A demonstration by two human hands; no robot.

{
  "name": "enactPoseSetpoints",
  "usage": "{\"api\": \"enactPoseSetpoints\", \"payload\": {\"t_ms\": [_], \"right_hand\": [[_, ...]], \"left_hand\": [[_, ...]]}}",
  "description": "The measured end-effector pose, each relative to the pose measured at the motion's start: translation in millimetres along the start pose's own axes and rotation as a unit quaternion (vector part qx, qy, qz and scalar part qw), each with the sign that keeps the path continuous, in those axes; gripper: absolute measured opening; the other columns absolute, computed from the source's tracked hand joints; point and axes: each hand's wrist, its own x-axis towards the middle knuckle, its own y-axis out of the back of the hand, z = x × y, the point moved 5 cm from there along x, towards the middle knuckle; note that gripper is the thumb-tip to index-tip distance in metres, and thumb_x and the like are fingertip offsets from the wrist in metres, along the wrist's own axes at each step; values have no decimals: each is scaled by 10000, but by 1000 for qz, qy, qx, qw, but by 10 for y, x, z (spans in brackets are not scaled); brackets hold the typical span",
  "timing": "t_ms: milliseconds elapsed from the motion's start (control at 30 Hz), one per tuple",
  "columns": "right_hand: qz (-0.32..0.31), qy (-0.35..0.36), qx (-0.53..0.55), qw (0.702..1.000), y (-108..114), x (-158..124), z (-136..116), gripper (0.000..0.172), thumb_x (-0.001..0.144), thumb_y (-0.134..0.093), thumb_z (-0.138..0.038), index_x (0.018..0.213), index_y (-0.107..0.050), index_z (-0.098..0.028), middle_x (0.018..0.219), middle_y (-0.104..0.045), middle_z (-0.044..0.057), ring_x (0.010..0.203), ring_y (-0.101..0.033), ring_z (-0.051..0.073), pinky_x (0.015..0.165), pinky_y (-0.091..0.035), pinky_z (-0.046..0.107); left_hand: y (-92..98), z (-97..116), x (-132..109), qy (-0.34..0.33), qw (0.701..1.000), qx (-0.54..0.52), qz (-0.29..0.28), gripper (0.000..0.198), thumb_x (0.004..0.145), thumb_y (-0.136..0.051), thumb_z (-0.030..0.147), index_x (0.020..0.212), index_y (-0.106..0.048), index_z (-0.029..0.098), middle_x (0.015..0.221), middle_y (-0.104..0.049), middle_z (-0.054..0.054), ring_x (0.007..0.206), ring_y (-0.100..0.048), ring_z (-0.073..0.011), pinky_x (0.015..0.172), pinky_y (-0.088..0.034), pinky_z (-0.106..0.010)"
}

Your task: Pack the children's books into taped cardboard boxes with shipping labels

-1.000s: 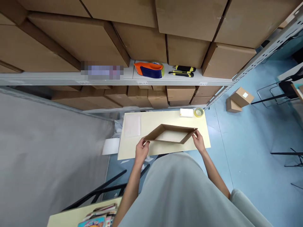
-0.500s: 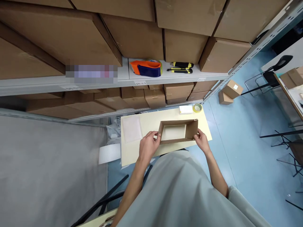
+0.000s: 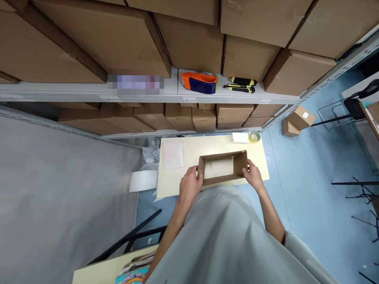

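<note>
A brown cardboard box sleeve [image 3: 222, 181], squared into an open rectangle, stands on the pale yellow table [image 3: 189, 152]. My left hand [image 3: 191, 186] grips its left end with fingers curled round the wall. At the right end, my right hand [image 3: 252, 175] clasps the other wall. The table top shows through the box's open middle.
A translucent sheet [image 3: 172, 154] lies at the table's left. A white pad [image 3: 240, 137] and tape roll [image 3: 254, 137] sit at its far right corner. Shelves behind hold cardboard boxes, an orange tape dispenser [image 3: 200, 82] and box cutters [image 3: 241, 85]. Chairs stand right.
The flattened, skewed cardboard sleeve has been pushed into a squared rectangle, and both hands have come closer together at its ends. The camera view shifted slightly.
</note>
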Motion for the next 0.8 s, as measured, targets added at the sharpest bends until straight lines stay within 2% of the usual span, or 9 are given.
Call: {"api": "enactPoseSetpoints", "payload": {"t_ms": [67,167,300,400,500,667,800], "right_hand": [[-9,2,-56,998,39,55,-41,492,1008,-449,-329,1458,-608,-207,1192,-758,98,995,-729,255,876,-548,355],[-37,7,-141,989,64,129,-125,504,1094,-348,-365,1492,-595,-181,1164,-755,123,1046,-714,284,914,-521,366],[-84,0,-222,971,45,168,-214,575,1120,-311,-269,1676,-403,-156,1242,-769,161,1091,-734,307,944,-495,374],[-117,-18,-259,959,56,184,-225,618,1129,-304,-252,1736,-281,-137,1246,-779,187,1089,-751,324,947,-491,390],[-143,-25,-262,954,94,238,-233,629,1135,-294,-261,1751,-233,-151,1214,-792,177,1106,-755,332,938,-496,389],[-141,-26,-273,951,69,313,-323,637,1117,-291,-227,1734,-228,-83,1210,-787,215,1137,-754,347,962,-514,410],[-123,-26,-308,943,-24,242,-372,676,1076,-334,-161,1718,-188,-10,1278,-750,268,1157,-749,360,983,-529,434]], "left_hand": [[-73,8,0,10,1000,13,3,328,1048,-456,322,1222,-702,192,1162,-771,-149,940,-748,-299,803,-529,-376],[-131,48,41,23,999,25,-2,357,1077,-404,334,1211,-700,184,1143,-763,-162,962,-746,-314,811,-534,-385],[-146,162,158,32,999,38,-9,387,1101,-333,324,1120,-689,175,1081,-741,-164,910,-742,-308,789,-531,-384],[-152,251,243,44,998,46,-10,386,1097,-322,298,1161,-675,157,1129,-729,-177,929,-745,-316,809,-541,-397],[-183,301,273,48,996,69,-29,399,1089,-322,278,1244,-655,123,1190,-719,-197,931,-749,-326,806,-553,-412],[-203,313,181,15,993,104,-47,426,1079,-339,259,1372,-607,106,1207,-703,-203,916,-755,-312,778,-569,-398],[-200,302,56,1,991,120,-60,445,1092,-314,265,1390,-592,86,1222,-691,-212,931,-753,-317,783,-574,-403]]}}
